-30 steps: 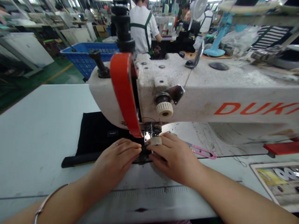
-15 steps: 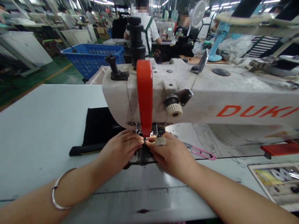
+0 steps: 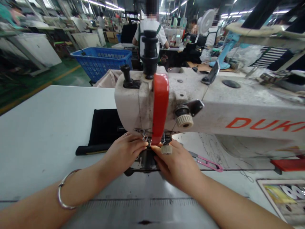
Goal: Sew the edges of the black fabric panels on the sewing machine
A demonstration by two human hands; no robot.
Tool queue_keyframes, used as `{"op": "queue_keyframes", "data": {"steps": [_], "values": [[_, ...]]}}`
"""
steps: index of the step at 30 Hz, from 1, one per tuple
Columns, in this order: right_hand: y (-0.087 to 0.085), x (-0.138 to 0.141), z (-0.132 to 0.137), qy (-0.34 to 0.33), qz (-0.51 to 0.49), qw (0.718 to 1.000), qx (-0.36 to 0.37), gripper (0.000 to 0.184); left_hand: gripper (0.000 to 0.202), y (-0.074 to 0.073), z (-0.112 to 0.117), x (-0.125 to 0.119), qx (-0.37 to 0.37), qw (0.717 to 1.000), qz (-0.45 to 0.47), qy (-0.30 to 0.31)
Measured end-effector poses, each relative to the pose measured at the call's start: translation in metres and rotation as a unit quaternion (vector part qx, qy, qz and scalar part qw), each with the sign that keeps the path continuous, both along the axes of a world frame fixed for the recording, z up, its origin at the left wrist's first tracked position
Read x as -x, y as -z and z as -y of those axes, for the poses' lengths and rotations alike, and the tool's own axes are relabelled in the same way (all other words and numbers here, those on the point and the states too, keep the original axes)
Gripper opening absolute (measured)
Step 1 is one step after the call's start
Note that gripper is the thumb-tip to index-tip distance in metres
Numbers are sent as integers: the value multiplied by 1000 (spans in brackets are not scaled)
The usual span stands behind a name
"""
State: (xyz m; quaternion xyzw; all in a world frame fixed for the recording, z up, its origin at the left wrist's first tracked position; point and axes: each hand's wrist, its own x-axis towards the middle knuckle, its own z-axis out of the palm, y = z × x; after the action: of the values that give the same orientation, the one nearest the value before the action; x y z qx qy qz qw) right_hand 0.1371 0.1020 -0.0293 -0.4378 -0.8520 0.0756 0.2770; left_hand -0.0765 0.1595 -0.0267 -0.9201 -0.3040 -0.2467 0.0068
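A piece of black fabric with a small label lies on the sewing table, its front edge folded into a roll, and runs under the head of a sewing machine. My left hand has its fingers pressed together on the fabric's edge, fingertips close to the needle area. From the other side my right hand pinches the edge at the same spot, partly behind a pale knurled knob. A red guard hides the needle and most of the fabric between my fingertips.
Pink-handled thread snips lie right of my right hand. A tray of small parts sits at the lower right. Behind the table stands a blue basket; a co-worker in a white shirt is beyond the machine.
The camera view has shifted, so the machine head appears lower and farther right. My hands stay at the needle area, with fingertips still close together on the fabric.
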Motion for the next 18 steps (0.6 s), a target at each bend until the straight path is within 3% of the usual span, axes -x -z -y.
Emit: {"op": "queue_keyframes", "data": {"steps": [8, 18], "values": [[2, 2, 1, 9, 2, 1000, -4, 31, 29, 9, -3, 0, -29, 999, 9, 12], [3, 3, 2, 14, 5, 1000, 13, 37, 26, 12, -4, -1, 4, 1000, 28, -8]]}}
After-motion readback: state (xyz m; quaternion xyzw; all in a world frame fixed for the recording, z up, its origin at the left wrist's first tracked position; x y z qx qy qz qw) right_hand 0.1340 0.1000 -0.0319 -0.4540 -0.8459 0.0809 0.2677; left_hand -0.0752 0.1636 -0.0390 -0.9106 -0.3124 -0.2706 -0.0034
